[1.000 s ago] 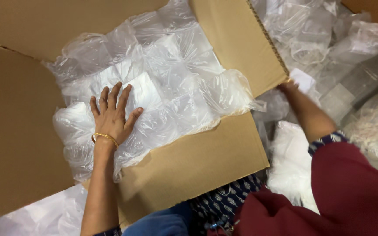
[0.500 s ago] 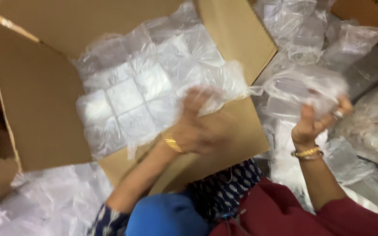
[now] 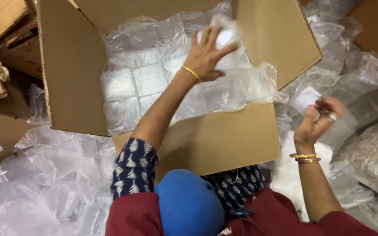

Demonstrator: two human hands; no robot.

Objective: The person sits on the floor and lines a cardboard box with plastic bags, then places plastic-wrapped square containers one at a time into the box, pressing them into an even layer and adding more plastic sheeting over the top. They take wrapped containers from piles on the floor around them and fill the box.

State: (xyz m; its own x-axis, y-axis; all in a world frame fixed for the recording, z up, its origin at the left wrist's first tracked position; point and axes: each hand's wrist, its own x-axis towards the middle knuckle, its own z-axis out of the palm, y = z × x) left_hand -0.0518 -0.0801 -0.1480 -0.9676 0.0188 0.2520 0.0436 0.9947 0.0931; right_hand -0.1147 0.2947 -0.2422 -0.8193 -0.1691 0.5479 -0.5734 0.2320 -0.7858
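Two hands are at work over an open cardboard box [image 3: 206, 144] filled with clear plastic packets. The left hand [image 3: 206, 54] reaches into the box with fingers spread and rests on a white-filled plastic packet [image 3: 226, 41] at the top of the stack; the fingers curl lightly over it, so the hand is gripping or pressing that packet, with a gold bangle [image 3: 191, 72] at the wrist. Under and to the left of this hand lie the other packed packets [image 3: 145, 85], laid flat in rows, their clear film crinkled and spilling over the near wall of the box just below the hand. The right hand [image 3: 318, 120] is held up outside the box, well apart from the left one, beyond the box's right flap [image 3: 281, 39]; its fingers are pinched loosely together and blurred, and I cannot tell whether they hold anything. Two bangles [image 3: 304, 157] sit on that wrist. Around and beneath the right hand lie loose plastic bags [image 3: 359, 83], and more crumpled plastic [image 3: 44, 175] is heaped below the left arm, beside the box.
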